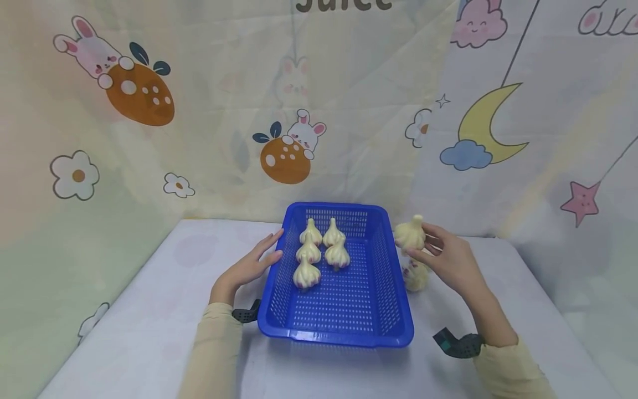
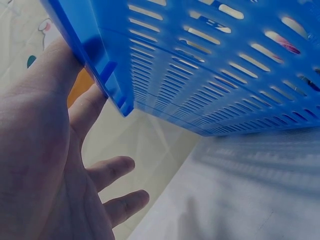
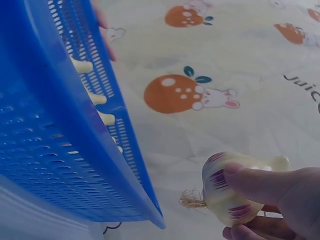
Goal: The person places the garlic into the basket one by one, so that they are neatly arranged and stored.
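A blue plastic basket (image 1: 336, 341) stands on the table with several garlic bulbs (image 1: 306, 274) in its left half, set in two columns. At its left rim rests my left hand (image 1: 251, 266), fingers extended and touching the edge; the left wrist view shows the thumb and a finger against the rim (image 2: 75, 50). My right hand (image 1: 453, 257) pinches a garlic bulb (image 1: 410, 235) between thumb and fingers, just outside the basket's right rim. In the right wrist view this bulb (image 3: 227, 192) has purple streaks and a tuft of dry roots (image 3: 192, 199).
Another garlic bulb (image 1: 415, 277) lies on the white table (image 1: 164, 327) beside the basket's right wall, partly behind the held one. A printed cloth (image 1: 214, 105) with rabbits, flowers and a moon hangs behind the table. Dark wrist-worn devices (image 1: 461, 343) sit on both forearms.
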The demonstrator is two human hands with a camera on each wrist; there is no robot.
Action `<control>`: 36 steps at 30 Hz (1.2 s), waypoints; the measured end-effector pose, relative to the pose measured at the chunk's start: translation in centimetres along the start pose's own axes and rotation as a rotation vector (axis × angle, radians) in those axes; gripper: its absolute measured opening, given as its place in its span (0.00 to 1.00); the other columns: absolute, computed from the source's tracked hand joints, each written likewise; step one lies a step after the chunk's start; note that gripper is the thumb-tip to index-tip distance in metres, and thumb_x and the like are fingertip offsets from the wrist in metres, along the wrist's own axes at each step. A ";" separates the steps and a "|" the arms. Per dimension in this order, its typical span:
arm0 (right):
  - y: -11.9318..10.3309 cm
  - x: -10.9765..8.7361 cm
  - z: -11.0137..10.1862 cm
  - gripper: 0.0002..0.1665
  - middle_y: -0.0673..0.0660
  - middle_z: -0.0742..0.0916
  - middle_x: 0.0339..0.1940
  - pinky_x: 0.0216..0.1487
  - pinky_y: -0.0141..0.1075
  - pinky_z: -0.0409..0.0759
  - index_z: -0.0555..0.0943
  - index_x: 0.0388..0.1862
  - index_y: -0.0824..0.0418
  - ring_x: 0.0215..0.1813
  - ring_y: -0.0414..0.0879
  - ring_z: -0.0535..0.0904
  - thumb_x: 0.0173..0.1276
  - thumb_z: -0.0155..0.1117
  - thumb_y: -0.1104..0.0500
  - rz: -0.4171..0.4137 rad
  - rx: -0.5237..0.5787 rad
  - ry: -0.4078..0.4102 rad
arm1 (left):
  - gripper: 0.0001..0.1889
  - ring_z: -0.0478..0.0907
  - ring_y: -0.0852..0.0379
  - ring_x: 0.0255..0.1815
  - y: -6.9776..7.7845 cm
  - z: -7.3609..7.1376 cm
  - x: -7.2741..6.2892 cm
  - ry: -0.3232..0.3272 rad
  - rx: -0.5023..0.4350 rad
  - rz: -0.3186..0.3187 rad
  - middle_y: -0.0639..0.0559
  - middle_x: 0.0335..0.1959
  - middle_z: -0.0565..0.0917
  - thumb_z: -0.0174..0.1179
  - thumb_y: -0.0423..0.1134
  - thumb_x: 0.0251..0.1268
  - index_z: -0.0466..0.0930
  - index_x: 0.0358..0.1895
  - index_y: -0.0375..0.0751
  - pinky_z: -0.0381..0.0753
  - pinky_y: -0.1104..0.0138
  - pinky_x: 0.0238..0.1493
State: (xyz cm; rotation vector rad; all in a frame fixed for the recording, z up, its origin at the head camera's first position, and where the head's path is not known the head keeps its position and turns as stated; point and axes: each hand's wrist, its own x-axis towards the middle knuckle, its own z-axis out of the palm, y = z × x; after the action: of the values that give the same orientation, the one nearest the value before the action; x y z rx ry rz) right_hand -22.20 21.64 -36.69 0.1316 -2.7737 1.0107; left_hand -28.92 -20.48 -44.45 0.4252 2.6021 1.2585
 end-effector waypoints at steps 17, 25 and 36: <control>-3.0 2.2 0.8 0.46 0.68 0.74 0.66 0.40 0.45 0.85 0.65 0.70 0.63 0.62 0.65 0.75 0.58 0.70 0.46 -0.118 0.014 -0.231 | 0.32 0.38 0.43 0.79 -0.3 -0.1 -0.1 0.006 -0.011 0.052 0.49 0.79 0.44 0.46 0.60 0.70 0.46 0.74 0.71 0.44 0.36 0.71; -3.4 4.2 1.9 0.49 0.66 0.72 0.68 0.53 0.54 0.79 0.63 0.70 0.64 0.66 0.64 0.71 0.57 0.70 0.42 -0.086 0.120 -0.332 | 0.32 0.39 0.45 0.79 0.3 -0.1 -0.4 -0.002 -0.024 0.032 0.53 0.78 0.46 0.46 0.57 0.71 0.46 0.75 0.69 0.44 0.39 0.72; -4.5 5.8 5.7 0.43 0.66 0.77 0.63 0.56 0.51 0.79 0.70 0.65 0.68 0.59 0.61 0.78 0.56 0.72 0.48 -0.078 0.170 -0.371 | 0.31 0.40 0.44 0.79 0.2 0.0 -0.4 -0.010 -0.040 0.014 0.55 0.78 0.47 0.45 0.60 0.70 0.46 0.74 0.73 0.43 0.39 0.72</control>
State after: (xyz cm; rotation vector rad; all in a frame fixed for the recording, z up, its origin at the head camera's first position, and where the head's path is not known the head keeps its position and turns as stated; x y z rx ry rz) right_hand -28.00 14.43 -36.97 0.4948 -2.9676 1.3190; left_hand -28.57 -20.53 -44.25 0.4428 2.5650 1.3073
